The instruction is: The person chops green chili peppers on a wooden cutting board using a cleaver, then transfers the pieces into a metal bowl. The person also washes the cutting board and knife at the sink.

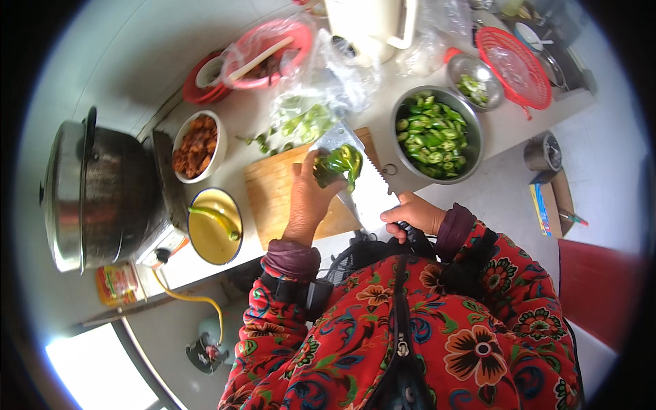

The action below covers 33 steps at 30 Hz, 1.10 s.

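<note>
My right hand (417,214) grips the dark handle of a broad knife (370,192) with a notched spine. Sliced green peppers (347,161) lie on its flat blade, and my left hand (313,197) is closed around them from the left. Blade and peppers are above a wooden cutting board (271,189). To the right stands a steel bowl (479,148) full of cut green peppers (433,136). A yellow enamel bowl (207,251) on the left holds one whole pale green pepper (218,220). Several pepper stem ends (264,146) lie behind the board.
A large steel pot (113,189) sits on a gas stove at left, beside a white bowl (221,148) of browned food. Plastic bags, a red basin (302,46) and a white jug (369,31) crowd the back. A smaller steel bowl (492,92) and red basket (538,92) stand back right.
</note>
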{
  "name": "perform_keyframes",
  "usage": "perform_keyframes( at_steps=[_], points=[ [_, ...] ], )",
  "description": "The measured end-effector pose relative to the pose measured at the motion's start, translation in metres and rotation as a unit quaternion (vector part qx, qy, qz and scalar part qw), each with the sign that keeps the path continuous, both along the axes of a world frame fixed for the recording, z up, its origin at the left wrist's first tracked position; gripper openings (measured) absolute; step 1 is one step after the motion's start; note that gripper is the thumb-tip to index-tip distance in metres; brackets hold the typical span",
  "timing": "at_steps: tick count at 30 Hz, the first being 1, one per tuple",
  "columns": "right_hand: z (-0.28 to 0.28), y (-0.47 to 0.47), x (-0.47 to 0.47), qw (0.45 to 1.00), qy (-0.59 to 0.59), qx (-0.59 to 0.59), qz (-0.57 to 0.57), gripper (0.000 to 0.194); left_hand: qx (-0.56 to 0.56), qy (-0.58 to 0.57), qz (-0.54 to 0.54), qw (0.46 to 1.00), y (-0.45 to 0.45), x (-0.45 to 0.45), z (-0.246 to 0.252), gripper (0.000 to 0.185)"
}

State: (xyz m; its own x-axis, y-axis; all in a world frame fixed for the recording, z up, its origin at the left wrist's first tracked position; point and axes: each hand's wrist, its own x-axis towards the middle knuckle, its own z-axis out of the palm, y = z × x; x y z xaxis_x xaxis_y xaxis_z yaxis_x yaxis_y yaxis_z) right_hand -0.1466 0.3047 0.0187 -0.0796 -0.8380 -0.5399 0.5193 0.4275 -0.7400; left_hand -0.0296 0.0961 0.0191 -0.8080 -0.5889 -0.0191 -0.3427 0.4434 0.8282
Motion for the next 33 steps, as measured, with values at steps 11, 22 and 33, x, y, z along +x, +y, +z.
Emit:
perform_keyframes(
  at_steps=[11, 22, 33],
  points=[
    [0.083, 0.076, -0.037, 0.942, 0.264, 0.165, -0.128, 0.017, 0.064, 0.053, -0.161, 0.983, 0.065, -0.13, 0.022, 0.074],
    [0.078, 0.102, -0.044, 0.789, 0.541, 0.173, -0.235, 0.023, 0.04, 0.139, -0.161, 0.976, 0.044, -0.089, 0.029, 0.042],
    [0.043, 0.003, -0.001, 0.829, 0.553, 0.06, 0.05, 0.019, -0.232, 0.049, 0.187, 0.953, -0.05, 0.143, 0.076, 0.005]
  ],
)
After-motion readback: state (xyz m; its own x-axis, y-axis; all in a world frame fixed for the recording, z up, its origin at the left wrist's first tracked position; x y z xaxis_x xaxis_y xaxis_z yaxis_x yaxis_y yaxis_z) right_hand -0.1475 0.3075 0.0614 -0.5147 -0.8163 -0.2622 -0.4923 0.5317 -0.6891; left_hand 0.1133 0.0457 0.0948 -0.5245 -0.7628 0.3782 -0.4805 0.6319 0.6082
